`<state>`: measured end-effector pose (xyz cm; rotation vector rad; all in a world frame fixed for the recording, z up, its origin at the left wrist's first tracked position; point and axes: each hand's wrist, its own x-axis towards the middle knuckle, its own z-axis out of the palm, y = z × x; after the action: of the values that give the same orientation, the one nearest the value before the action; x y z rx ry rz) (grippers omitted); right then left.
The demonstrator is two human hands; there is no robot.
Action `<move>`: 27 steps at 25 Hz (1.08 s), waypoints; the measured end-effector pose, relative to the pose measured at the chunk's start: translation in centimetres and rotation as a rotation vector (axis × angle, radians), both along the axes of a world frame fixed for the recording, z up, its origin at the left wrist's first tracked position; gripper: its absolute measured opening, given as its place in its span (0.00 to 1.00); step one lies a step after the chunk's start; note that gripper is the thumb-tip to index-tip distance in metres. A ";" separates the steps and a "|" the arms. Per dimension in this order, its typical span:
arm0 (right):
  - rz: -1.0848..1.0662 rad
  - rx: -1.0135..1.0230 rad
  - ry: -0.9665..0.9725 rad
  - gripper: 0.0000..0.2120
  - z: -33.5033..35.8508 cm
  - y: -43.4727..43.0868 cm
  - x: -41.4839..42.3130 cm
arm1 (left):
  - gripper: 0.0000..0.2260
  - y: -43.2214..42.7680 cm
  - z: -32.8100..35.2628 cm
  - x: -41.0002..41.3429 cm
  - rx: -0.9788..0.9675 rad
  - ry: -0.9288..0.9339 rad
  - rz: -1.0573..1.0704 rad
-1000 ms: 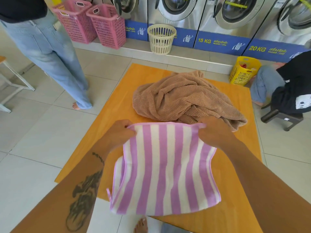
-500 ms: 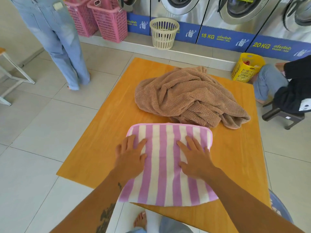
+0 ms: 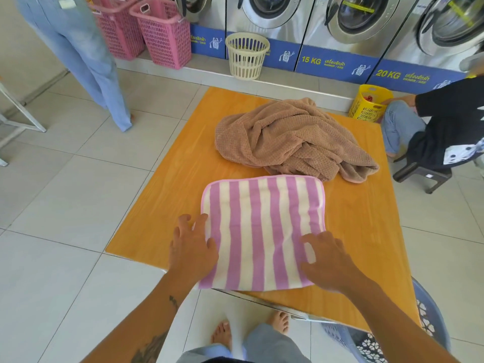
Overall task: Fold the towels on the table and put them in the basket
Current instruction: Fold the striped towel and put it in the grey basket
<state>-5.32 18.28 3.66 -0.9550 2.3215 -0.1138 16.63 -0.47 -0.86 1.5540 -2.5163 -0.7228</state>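
Currently the left hand (image 3: 192, 247) lies with fingers spread over the left edge of the striped towel (image 3: 262, 229), and the right hand (image 3: 327, 260) presses flat near its right corner; neither grasps, probably to smooth the fold. The towel lies folded at the near edge of the orange table (image 3: 366, 218), the crumpled brown towel (image 3: 288, 137) just behind it and the grey basket (image 3: 432, 323) low at the right. Pink baskets (image 3: 162, 32) and washing machines (image 3: 275, 11) line the far side of the tiled floor (image 3: 65, 192).

both hands (image 3: 192, 248) (image 3: 326, 260) rest flat on striped towel (image 3: 262, 229), orange table (image 3: 162, 205).
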 end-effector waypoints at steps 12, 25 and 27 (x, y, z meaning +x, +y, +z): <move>-0.372 -0.534 -0.009 0.12 -0.1 6.2 1.7 | 0.23 7.3 2.2 4.9 0.137 -0.105 -0.022; -0.364 -0.679 0.013 0.14 4.8 9.1 -3.0 | 0.13 7.3 7.4 1.0 0.207 0.554 0.094; -0.405 -0.660 -0.002 0.13 4.9 9.2 -3.5 | 0.21 8.0 7.8 0.8 0.382 0.498 -0.024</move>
<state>-8.80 27.45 8.61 -0.7440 2.4842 -1.0951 17.43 7.56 6.91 1.2241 -2.1112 -1.4538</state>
